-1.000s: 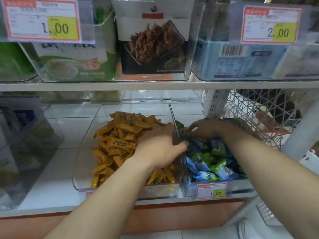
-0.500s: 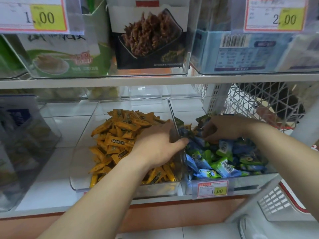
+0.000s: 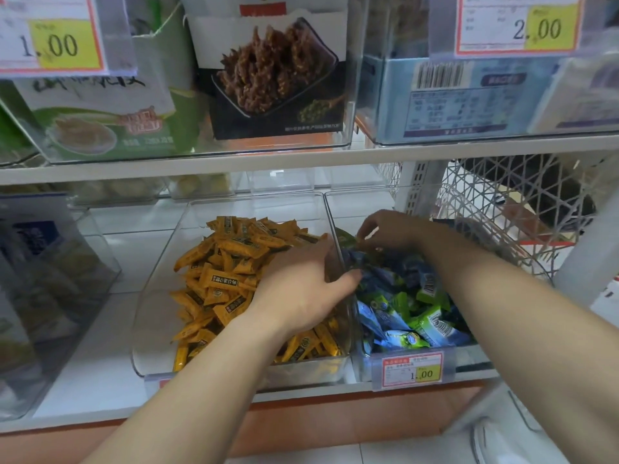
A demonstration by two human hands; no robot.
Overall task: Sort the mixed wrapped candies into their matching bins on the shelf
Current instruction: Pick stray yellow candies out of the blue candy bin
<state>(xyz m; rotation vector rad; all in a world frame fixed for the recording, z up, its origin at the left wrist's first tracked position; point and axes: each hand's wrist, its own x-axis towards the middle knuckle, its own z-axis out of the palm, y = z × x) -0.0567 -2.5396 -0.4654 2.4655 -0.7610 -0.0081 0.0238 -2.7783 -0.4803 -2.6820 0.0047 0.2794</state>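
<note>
Both hands work the two candy bins.
Right hand [image 3: 385, 229] has lifted toward one o'clock, fingers pinching something I can't identify; left hand [image 3: 301, 289] lies loosely open on the yellow candies [image 3: 227, 262], thumb over the divider into the blue-green candies [image 3: 408, 306].

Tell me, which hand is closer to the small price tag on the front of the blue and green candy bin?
The left hand. It rests across the divider between the two bins, just up and left of the price tag. The right hand reaches farther back, over the rear of that bin.
</note>
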